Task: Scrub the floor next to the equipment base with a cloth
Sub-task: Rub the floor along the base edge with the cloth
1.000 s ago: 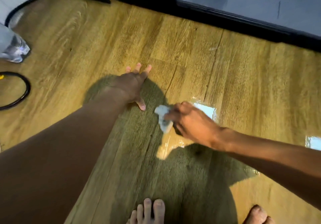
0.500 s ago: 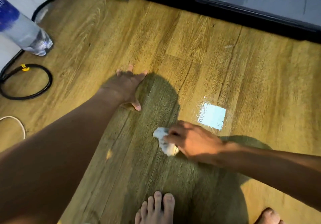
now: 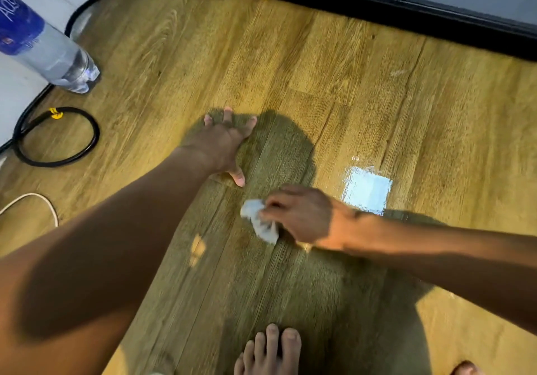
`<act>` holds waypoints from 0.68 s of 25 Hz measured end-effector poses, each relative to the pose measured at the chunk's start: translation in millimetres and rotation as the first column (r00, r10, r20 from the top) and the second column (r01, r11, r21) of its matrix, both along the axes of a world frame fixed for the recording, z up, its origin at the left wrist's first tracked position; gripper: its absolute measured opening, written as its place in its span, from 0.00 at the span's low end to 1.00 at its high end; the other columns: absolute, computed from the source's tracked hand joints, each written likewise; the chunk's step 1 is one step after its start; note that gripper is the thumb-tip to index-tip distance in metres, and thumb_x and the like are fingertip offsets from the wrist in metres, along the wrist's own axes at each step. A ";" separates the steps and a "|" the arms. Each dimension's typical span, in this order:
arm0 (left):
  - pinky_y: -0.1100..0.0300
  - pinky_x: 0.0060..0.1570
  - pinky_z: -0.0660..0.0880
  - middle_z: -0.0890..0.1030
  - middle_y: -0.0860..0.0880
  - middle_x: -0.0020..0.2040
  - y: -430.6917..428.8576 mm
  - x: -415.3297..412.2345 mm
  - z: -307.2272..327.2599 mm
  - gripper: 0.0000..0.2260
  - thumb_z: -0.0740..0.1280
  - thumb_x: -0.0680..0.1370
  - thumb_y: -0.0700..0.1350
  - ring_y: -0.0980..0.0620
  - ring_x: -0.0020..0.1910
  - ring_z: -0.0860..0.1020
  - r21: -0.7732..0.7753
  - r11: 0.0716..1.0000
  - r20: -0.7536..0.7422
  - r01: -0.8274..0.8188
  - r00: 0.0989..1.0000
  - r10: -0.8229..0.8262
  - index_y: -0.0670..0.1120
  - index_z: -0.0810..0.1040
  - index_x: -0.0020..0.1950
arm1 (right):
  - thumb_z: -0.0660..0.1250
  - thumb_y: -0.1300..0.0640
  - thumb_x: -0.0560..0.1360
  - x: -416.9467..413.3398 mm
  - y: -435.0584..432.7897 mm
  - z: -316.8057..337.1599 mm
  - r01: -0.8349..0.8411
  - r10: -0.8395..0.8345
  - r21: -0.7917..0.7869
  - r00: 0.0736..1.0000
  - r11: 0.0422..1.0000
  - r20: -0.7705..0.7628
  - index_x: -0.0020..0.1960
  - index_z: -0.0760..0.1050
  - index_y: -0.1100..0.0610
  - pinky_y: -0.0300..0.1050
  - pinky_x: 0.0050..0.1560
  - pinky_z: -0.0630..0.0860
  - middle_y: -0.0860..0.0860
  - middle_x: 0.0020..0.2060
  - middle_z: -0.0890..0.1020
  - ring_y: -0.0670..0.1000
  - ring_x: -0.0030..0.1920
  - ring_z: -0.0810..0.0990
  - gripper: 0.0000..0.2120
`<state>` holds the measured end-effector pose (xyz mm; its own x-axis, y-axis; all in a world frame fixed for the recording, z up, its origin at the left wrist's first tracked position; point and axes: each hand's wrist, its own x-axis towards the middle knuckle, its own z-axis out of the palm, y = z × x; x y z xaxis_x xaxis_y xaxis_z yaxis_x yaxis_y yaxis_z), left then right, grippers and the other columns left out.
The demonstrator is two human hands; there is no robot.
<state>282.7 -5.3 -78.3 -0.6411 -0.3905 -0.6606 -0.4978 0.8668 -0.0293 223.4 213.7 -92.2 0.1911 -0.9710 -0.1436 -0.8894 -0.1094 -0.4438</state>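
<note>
A small crumpled white cloth point(image 3: 260, 223) is pressed on the wooden floor point(image 3: 363, 89) at the middle of the view. My right hand point(image 3: 302, 217) is shut on the cloth, with its fingers bunched over it. My left hand point(image 3: 223, 145) lies flat on the floor just beyond and to the left, fingers spread, holding nothing. The black equipment base point(image 3: 406, 11) runs along the top right edge, well beyond both hands.
A plastic water bottle point(image 3: 43, 46) with a blue label stands at the far left beside a white wall. A coiled black cable point(image 3: 56, 136) and a white cable point(image 3: 35, 203) lie on the left. My bare feet point(image 3: 270, 351) are at the bottom. A bright glossy reflection point(image 3: 367, 190) lies right of the cloth.
My right hand dragged the cloth toward me across the floor, then held about in place. The view shifted, bringing the bottle and cables further into sight. My left hand stayed planted.
</note>
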 end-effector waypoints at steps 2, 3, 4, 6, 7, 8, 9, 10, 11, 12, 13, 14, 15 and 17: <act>0.37 0.68 0.57 0.37 0.41 0.77 -1.3 -0.3 0.0 0.60 0.79 0.60 0.58 0.30 0.74 0.45 -0.004 1.000 0.011 0.017 1.000 -0.017 0.61 0.36 0.76 | 0.66 0.62 0.74 -36.5 -21.5 -2.9 0.199 -0.201 -0.052 0.979 0.979 -0.040 0.62 0.72 0.47 0.47 0.54 0.78 0.50 0.61 0.75 0.53 0.59 0.74 0.19; 0.37 0.68 0.58 0.37 0.40 0.77 -1.6 -0.8 0.4 0.60 0.79 0.60 0.58 0.29 0.73 0.45 -0.005 1.000 0.017 0.024 1.000 -0.024 0.60 0.36 0.76 | 0.66 0.62 0.75 -53.1 -28.4 -3.6 0.295 -0.299 -0.075 0.953 0.953 -0.047 0.62 0.73 0.48 0.47 0.53 0.79 0.51 0.59 0.76 0.53 0.58 0.75 0.18; 0.37 0.67 0.59 0.36 0.40 0.77 -1.6 -1.6 1.0 0.60 0.79 0.60 0.59 0.29 0.73 0.45 -0.008 0.999 0.021 0.031 0.999 -0.031 0.60 0.36 0.76 | 0.66 0.62 0.75 -63.2 -32.9 -5.2 0.355 -0.362 -0.103 0.931 0.929 -0.054 0.62 0.73 0.50 0.48 0.51 0.80 0.51 0.57 0.77 0.53 0.57 0.75 0.17; 0.37 0.68 0.59 0.35 0.40 0.76 0.0 -1.6 2.1 0.60 0.79 0.61 0.58 0.29 0.73 0.44 -0.001 0.999 0.024 0.034 0.999 -0.034 0.59 0.36 0.76 | 0.66 0.65 0.74 -58.9 -32.7 -8.3 0.350 -0.359 -0.136 0.932 0.927 -0.051 0.62 0.74 0.52 0.49 0.52 0.79 0.52 0.55 0.78 0.54 0.56 0.76 0.18; 0.37 0.68 0.59 0.35 0.40 0.76 0.6 -1.4 2.0 0.60 0.79 0.61 0.57 0.29 0.73 0.43 0.005 0.999 0.022 0.031 0.999 -0.031 0.59 0.36 0.76 | 0.67 0.66 0.72 -50.5 -28.2 -9.9 0.291 -0.301 -0.143 0.952 0.946 -0.050 0.62 0.74 0.52 0.48 0.53 0.79 0.53 0.56 0.78 0.54 0.56 0.76 0.20; 0.38 0.68 0.58 0.34 0.40 0.76 0.7 -1.4 1.8 0.60 0.79 0.61 0.57 0.29 0.73 0.43 0.010 0.999 0.019 0.030 0.999 -0.030 0.59 0.36 0.76 | 0.68 0.66 0.71 -44.2 -21.9 -9.9 0.226 -0.232 -0.150 0.972 0.963 -0.027 0.62 0.74 0.52 0.48 0.54 0.78 0.53 0.57 0.78 0.54 0.57 0.76 0.21; 0.38 0.68 0.58 0.34 0.40 0.76 0.8 -1.3 1.4 0.60 0.79 0.62 0.57 0.29 0.73 0.42 0.014 0.999 0.019 0.031 0.999 -0.031 0.58 0.35 0.76 | 0.69 0.66 0.71 -47.3 -17.9 -7.8 0.188 -0.189 -0.123 0.982 0.974 0.007 0.62 0.74 0.51 0.47 0.53 0.78 0.53 0.58 0.78 0.53 0.57 0.77 0.21; 0.37 0.68 0.58 0.34 0.39 0.76 0.8 -1.4 1.0 0.59 0.78 0.62 0.57 0.29 0.73 0.42 0.021 0.999 0.022 0.031 0.999 -0.031 0.58 0.35 0.76 | 0.68 0.63 0.73 -60.8 -19.0 -5.6 0.211 -0.203 -0.110 0.976 0.971 0.074 0.61 0.75 0.50 0.45 0.51 0.79 0.52 0.58 0.79 0.50 0.55 0.78 0.18; 0.37 0.68 0.58 0.34 0.39 0.76 0.5 -2.1 0.9 0.59 0.78 0.62 0.57 0.29 0.73 0.42 0.029 0.999 0.027 0.030 0.999 -0.031 0.58 0.35 0.76 | 0.66 0.60 0.75 -82.3 -25.5 -1.8 0.248 -0.236 -0.114 0.966 0.962 0.106 0.60 0.76 0.49 0.42 0.46 0.80 0.52 0.56 0.79 0.47 0.51 0.80 0.15; 0.36 0.69 0.58 0.34 0.39 0.75 0.1 -2.6 0.9 0.59 0.78 0.63 0.57 0.28 0.73 0.41 0.035 0.999 0.033 0.034 0.999 -0.035 0.57 0.35 0.76 | 0.65 0.58 0.76 -108.2 -35.0 -2.9 0.311 -0.296 -0.121 0.947 0.943 0.126 0.59 0.76 0.48 0.40 0.43 0.80 0.51 0.55 0.79 0.46 0.47 0.81 0.12; 0.36 0.69 0.59 0.33 0.38 0.75 -0.5 -2.9 1.2 0.59 0.78 0.63 0.58 0.28 0.72 0.41 0.036 0.998 0.035 0.041 0.999 -0.042 0.57 0.34 0.76 | 0.64 0.59 0.77 -135.1 -47.2 -4.5 0.401 -0.391 -0.144 0.915 0.905 0.096 0.59 0.76 0.49 0.40 0.45 0.81 0.51 0.56 0.78 0.46 0.48 0.81 0.13; 0.36 0.69 0.59 0.33 0.38 0.75 -1.0 -2.6 1.7 0.59 0.77 0.63 0.58 0.28 0.72 0.41 0.038 0.998 0.035 0.045 0.998 -0.046 0.57 0.34 0.76 | 0.63 0.62 0.77 -158.4 -57.6 -7.4 0.503 -0.505 -0.169 0.862 0.847 0.039 0.61 0.75 0.50 0.43 0.50 0.80 0.51 0.58 0.77 0.49 0.52 0.80 0.15; 0.37 0.69 0.59 0.33 0.38 0.75 -0.6 -1.6 2.5 0.59 0.77 0.64 0.57 0.28 0.72 0.41 0.043 0.998 0.037 0.040 0.998 -0.041 0.57 0.34 0.76 | 0.63 0.65 0.76 -172.3 -63.4 -12.1 0.586 -0.591 -0.170 0.806 0.792 0.028 0.63 0.74 0.52 0.47 0.54 0.79 0.52 0.61 0.76 0.52 0.57 0.79 0.17; 0.37 0.69 0.59 0.32 0.38 0.75 1.3 -2.3 3.2 0.58 0.77 0.64 0.57 0.28 0.72 0.40 0.049 0.998 0.042 0.032 0.999 -0.034 0.57 0.34 0.76 | 0.62 0.68 0.76 -168.1 -65.5 -16.5 0.624 -0.633 -0.169 0.774 0.763 -0.003 0.63 0.74 0.54 0.48 0.56 0.78 0.53 0.61 0.76 0.54 0.59 0.77 0.18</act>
<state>280.4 -4.1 -75.1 -0.6241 -0.3367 -0.7051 -0.4684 0.8835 -0.0073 55.3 148.2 -108.7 -0.4734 -0.8806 0.0221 -0.8052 0.4224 -0.4162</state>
